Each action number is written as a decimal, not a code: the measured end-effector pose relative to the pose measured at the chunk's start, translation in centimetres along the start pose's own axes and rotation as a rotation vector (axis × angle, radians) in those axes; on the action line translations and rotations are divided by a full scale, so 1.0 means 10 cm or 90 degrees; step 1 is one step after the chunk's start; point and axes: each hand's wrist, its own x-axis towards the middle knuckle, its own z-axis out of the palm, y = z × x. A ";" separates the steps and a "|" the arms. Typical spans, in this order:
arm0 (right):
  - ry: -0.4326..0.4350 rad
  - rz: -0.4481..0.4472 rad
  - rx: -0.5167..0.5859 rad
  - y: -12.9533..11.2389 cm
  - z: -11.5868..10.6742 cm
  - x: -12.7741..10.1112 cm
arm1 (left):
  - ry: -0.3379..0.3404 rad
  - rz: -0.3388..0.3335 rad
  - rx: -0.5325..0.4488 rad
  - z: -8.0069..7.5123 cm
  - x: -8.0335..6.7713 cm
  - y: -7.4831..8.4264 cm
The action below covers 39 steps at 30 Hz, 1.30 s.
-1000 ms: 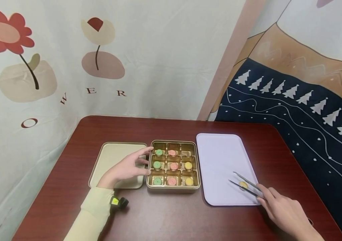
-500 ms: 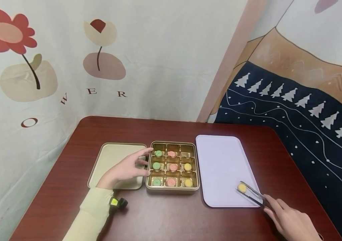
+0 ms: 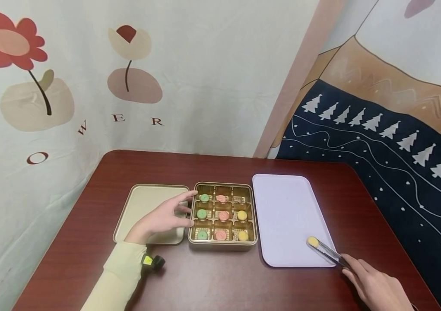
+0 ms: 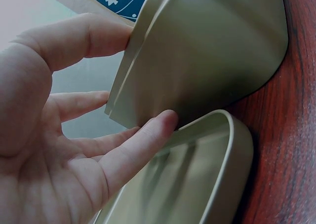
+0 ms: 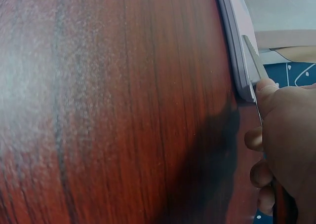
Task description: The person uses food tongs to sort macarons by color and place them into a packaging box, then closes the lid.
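My left hand rests its spread fingertips and thumb against the left side of a gold tin. The left wrist view shows them touching the tin's wall. Green, pink and yellow round pieces sit singly in its compartments; the back right compartment holds no piece. In my right hand I grip a pair of metal tongs. Their tips pinch a yellow round piece over the front right of a pale lilac tray. The right wrist view shows one serrated tong arm.
Left of the tin lies its shallow gold lid, partly under my left forearm. All stand on a dark red wooden table. Printed cloths hang behind the table and along its right side.
The tongs have shifted slightly right and closed on the yellow piece, which earlier lay between their spread arms. My right hand has moved a little right and down. My left hand stays at the tin.
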 end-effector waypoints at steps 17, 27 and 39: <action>0.020 -0.016 -0.006 -0.04 0.02 0.01 | -0.002 0.022 0.007 -0.02 0.04 -0.01; 0.026 -0.010 0.006 -0.08 -0.03 0.05 | -0.003 0.003 -0.013 -0.01 0.02 0.01; 0.154 -0.102 0.045 -0.25 -0.12 0.42 | -0.003 -0.002 -0.016 0.00 -0.01 0.01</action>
